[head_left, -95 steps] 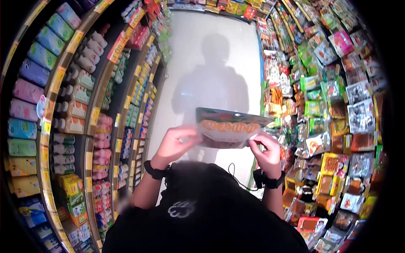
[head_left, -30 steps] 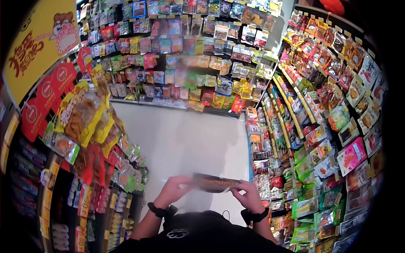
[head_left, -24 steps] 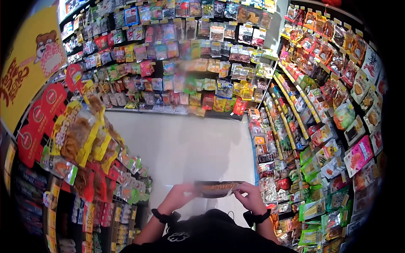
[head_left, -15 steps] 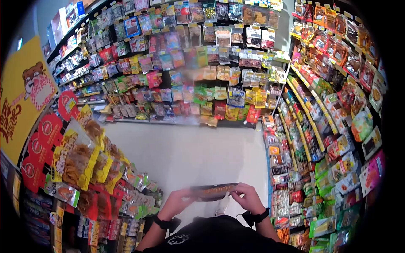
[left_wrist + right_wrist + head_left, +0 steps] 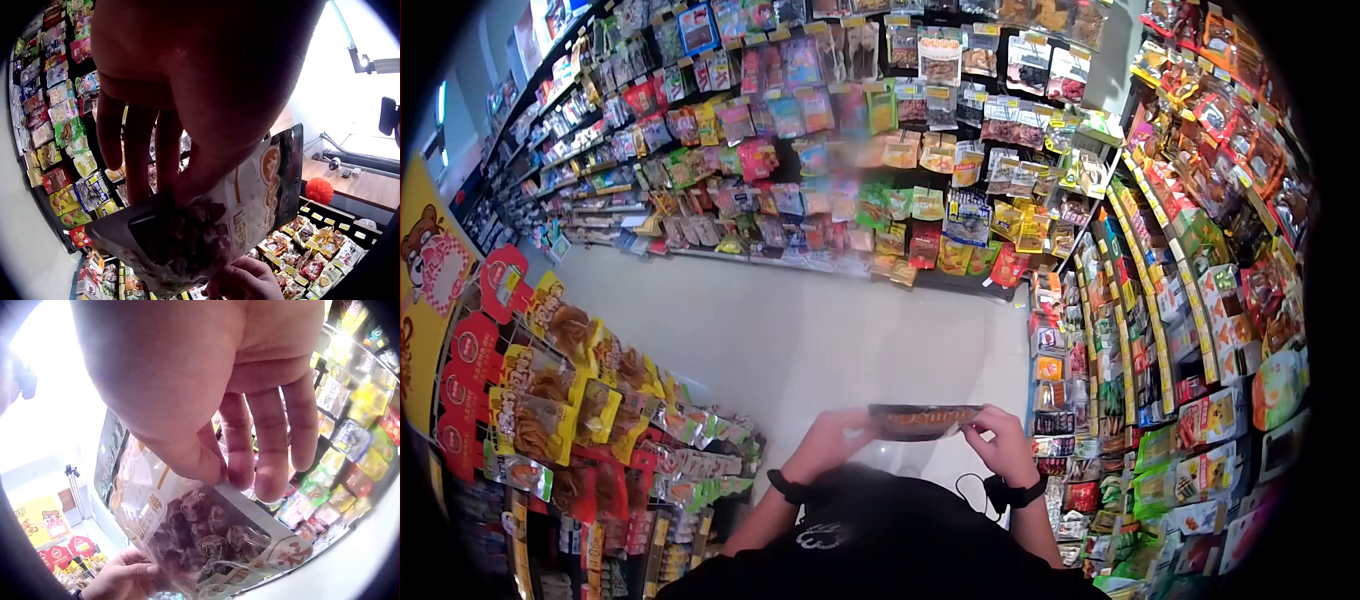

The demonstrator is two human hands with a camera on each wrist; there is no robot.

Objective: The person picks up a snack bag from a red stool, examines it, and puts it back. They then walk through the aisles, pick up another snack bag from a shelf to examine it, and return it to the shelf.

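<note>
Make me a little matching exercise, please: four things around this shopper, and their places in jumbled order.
Things, in the head view:
1. Flat plastic snack pouch with a dark top
2. Yellow sign with a cartoon bear
3. White outline logo
4. Blue-edged rectangular packet

Places:
A. At the far left of the view
B. On the front of the black shirt
C. Near the top edge of the view
D. Between the left hand and the right hand

Pairs: 1-D, 2-A, 3-B, 4-C.
</note>
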